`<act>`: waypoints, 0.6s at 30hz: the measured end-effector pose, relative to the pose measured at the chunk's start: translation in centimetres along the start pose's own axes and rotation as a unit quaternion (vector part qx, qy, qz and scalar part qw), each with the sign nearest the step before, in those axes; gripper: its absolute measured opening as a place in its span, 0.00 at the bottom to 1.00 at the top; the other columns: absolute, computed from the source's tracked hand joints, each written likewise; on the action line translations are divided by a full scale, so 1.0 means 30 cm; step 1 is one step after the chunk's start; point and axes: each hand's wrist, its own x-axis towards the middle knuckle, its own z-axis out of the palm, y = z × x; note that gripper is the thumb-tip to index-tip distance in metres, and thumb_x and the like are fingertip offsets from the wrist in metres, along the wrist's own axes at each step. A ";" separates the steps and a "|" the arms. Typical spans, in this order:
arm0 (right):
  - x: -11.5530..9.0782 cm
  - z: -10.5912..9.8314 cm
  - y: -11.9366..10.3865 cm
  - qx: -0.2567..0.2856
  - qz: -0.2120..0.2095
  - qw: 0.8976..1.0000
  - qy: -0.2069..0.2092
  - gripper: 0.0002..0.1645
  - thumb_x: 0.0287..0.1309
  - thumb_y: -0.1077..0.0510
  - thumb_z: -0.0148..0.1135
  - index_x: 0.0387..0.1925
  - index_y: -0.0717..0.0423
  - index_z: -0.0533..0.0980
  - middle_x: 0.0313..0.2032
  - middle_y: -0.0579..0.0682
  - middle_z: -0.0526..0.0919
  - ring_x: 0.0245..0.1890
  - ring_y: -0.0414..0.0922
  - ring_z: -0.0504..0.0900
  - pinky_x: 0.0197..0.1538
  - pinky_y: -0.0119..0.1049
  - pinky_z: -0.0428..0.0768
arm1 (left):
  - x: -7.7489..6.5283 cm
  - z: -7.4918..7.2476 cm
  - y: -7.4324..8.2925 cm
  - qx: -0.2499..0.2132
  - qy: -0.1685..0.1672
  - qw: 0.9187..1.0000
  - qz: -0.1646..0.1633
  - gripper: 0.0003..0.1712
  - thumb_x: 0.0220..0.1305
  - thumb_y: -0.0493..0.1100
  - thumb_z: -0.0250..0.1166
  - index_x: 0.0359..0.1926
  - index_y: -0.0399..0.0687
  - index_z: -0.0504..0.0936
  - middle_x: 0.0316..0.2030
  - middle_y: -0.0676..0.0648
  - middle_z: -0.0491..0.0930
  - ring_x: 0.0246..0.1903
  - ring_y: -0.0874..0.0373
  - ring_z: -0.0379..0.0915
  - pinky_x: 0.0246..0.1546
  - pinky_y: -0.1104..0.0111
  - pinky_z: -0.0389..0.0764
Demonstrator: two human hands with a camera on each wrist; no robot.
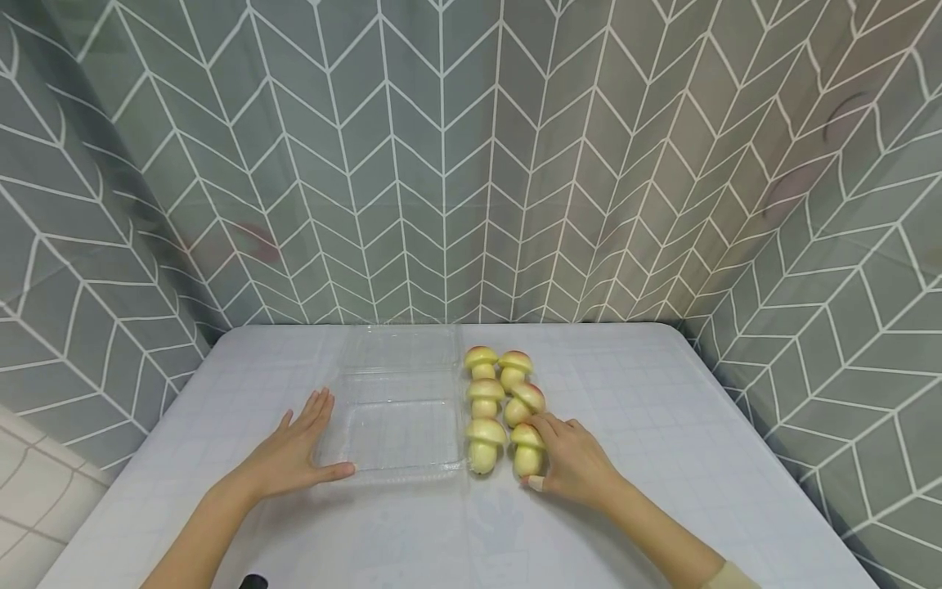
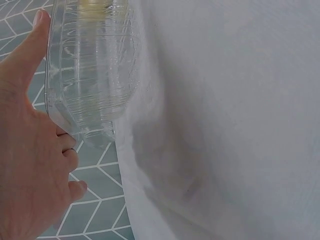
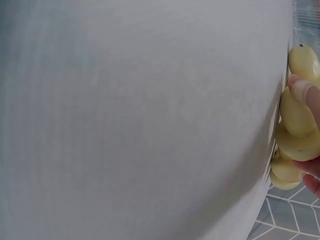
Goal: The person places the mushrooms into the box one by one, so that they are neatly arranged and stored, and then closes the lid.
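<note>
A clear plastic clamshell box (image 1: 405, 433) lies with its lid (image 1: 401, 348) folded back on the far side. My left hand (image 1: 294, 454) is at the box's left end, fingers spread and straight, thumb along the front edge. In the left wrist view the thumb (image 2: 36, 42) lies against the clear rim. Right of the box, yellow-green mushrooms (image 1: 483, 433) with reddish cap tops lie in two columns. My right hand (image 1: 577, 466) grips the nearest mushroom of the right column (image 1: 527, 460), thumb at the stem's base and fingers at the cap.
A pale cloth covers the table (image 1: 648, 393). Patterned grey curtains (image 1: 471, 164) rise behind it and at both sides. A small black object (image 1: 253, 582) shows at the bottom edge of the head view.
</note>
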 end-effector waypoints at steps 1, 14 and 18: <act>0.000 -0.003 0.000 -0.001 0.002 1.000 0.000 0.51 0.27 0.39 0.81 0.54 0.57 0.72 0.45 0.48 0.79 0.42 0.43 0.79 0.42 0.40 0.79 | 0.000 0.000 0.000 0.000 0.000 1.000 0.000 0.67 0.49 0.69 0.68 0.70 0.23 0.50 0.70 0.26 0.47 0.70 0.34 0.41 0.64 0.35 0.46; 0.020 -0.084 0.031 -0.015 -0.004 0.999 0.049 0.49 0.27 0.40 0.79 0.53 0.57 0.71 0.44 0.47 0.78 0.34 0.45 0.77 0.37 0.39 0.78 | -0.002 -0.005 0.002 0.001 -0.003 1.000 -0.006 0.67 0.49 0.70 0.67 0.70 0.23 0.50 0.71 0.27 0.46 0.71 0.34 0.41 0.64 0.36 0.46; 0.034 -0.111 0.052 -0.012 -0.020 0.996 0.088 0.48 0.26 0.41 0.79 0.52 0.58 0.72 0.45 0.47 0.78 0.32 0.44 0.76 0.35 0.38 0.77 | -0.002 -0.004 0.002 -0.004 -0.002 1.000 -0.005 0.66 0.49 0.69 0.68 0.70 0.23 0.50 0.71 0.27 0.46 0.71 0.34 0.41 0.64 0.36 0.46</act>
